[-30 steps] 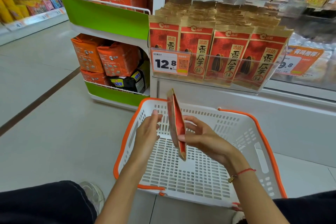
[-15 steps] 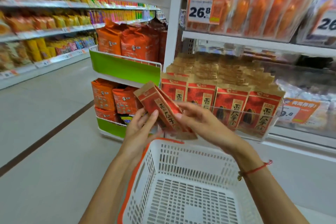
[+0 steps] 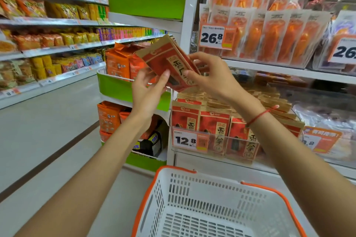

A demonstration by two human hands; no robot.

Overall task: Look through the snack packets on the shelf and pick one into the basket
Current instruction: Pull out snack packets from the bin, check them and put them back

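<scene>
Holding item: red snack packet [image 3: 169, 63] with kraft-brown top band, tilted, raised in front of the white shelf post and above the clear display bin [image 3: 221, 145].

Left hand [image 3: 148, 90]: below and left of the packet, thumb pressed on its front face, fingers behind it, gripping the lower left edge.

Right hand [image 3: 210, 75]: on the packet's right side, fingers curled round its right edge and lower corner (a red string bracelet [image 3: 257, 117] sits on this wrist).

Display bin: below the packet, stocked with rows of matching red packets [image 3: 215, 123] standing upright; price tag 12.8 [image 3: 189, 141] on its front left.

Basket [image 3: 192, 194]: white plastic with orange rim and handles, well below the packet at the bottom of the view, its visible interior holding nothing.

Orange sleeve packs [image 3: 269, 34]: on the shelf above the bin, right of the packet, with a 26.8 tag [image 3: 213, 37].

Green end stand [image 3: 119, 86]: left of the bin, behind the left hand, carrying orange bags [image 3: 117, 63].

Aisle shelving [image 3: 48, 48]: far left of the packet, assorted yellow and orange snack bags, blurred.
</scene>
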